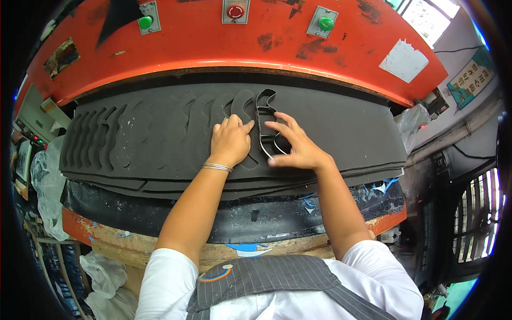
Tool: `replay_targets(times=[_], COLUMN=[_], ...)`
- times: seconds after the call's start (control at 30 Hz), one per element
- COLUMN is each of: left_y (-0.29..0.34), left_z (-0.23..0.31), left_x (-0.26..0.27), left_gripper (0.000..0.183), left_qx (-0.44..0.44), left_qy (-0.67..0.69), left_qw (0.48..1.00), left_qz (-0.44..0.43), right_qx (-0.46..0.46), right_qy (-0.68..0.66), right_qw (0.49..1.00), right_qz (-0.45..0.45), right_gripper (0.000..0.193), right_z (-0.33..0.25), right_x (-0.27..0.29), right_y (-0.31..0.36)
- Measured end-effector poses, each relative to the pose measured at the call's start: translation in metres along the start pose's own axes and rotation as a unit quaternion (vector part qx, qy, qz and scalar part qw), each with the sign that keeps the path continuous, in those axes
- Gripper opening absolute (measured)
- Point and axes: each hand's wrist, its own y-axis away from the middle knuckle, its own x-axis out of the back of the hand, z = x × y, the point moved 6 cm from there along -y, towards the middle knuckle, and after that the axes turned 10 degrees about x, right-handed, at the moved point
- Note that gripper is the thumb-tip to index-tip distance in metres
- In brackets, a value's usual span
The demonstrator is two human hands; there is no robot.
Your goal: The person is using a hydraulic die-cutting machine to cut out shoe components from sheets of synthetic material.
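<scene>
A dark grey foam sheet (341, 122) lies in front of me. A curved, strip-metal cutting die (261, 117) stands upright on it, right of a row of wavy cut outlines. My right hand (296, 143) reaches over the die from the right, thumb by its near end and fingers across its middle. To the left of the die, my left hand (230, 141) presses down on the foam with curled fingers, its thumb side toward the die. Whatever those fingers pinch, if anything, is hidden. Beside the left hand runs a curved cut strip of foam (242, 101).
Behind the foam rises an orange machine beam (186, 48) with a red button (235, 12) and green buttons (325, 23) on both sides. More foam layers and a worn black pad (256, 218) lie underneath. Clear plastic bags (48, 186) hang at the left.
</scene>
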Motion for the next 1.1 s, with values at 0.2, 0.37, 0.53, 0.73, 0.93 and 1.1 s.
replay_targets(times=[0.2,0.37,0.53,0.73,0.93,1.1], left_y=[-0.006,-0.008,-0.021,-0.015,-0.021,-0.067], left_z=[0.0,-0.001,-0.004,-0.042,-0.067,-0.084], left_x=[-0.006,-0.011,-0.003,0.086,0.232,0.254], left_gripper=[0.036,0.037,0.036,0.021,0.048,0.068], left_qx=[-0.013,-0.007,0.01,0.121,0.121,0.182], left_qy=[0.02,0.024,0.004,0.282,0.151,0.026], left_qw=[1.0,0.999,0.997,0.936,0.828,0.839], left_qz=[-0.006,-0.04,-0.079,0.17,0.527,0.513], right_qx=[0.041,0.031,0.025,0.16,0.172,0.086], right_qy=[0.087,0.111,0.087,0.086,0.282,0.383], right_qw=[0.995,0.993,0.996,0.886,0.686,0.689], right_qz=[0.008,0.003,-0.016,0.426,0.649,0.609], right_gripper=[0.101,0.099,0.1,0.074,0.048,0.043], right_z=[0.006,0.005,0.005,-0.038,-0.058,-0.056], right_x=[-0.013,-0.021,-0.013,0.122,0.217,0.206], right_y=[0.002,0.003,-0.008,0.009,-0.024,-0.045])
